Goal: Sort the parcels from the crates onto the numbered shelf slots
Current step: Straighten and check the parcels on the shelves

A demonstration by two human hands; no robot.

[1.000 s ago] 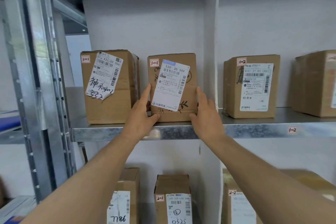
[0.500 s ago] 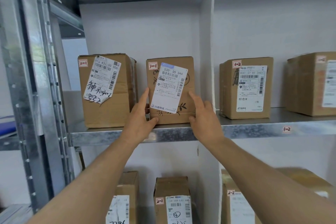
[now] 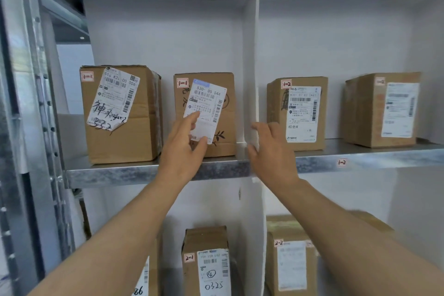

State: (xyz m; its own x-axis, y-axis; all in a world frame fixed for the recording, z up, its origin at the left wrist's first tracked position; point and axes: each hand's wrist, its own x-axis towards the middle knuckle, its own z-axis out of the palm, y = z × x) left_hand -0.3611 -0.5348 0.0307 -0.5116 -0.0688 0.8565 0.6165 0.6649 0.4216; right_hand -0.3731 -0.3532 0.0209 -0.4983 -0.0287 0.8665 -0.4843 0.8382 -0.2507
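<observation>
A brown parcel (image 3: 211, 113) stands upright on the metal shelf (image 3: 144, 172), its taller side vertical and its white label facing outward, just left of the white divider (image 3: 251, 67). The left hand (image 3: 185, 149) reaches up with fingers straight, fingertips on the label's lower edge. The right hand (image 3: 271, 151) hovers in front of the divider, fingers loosely spread, holding nothing, apart from the parcel.

brown parcel (image 3: 223, 94) (leaf print), white label (image 3: 206, 103)
</observation>
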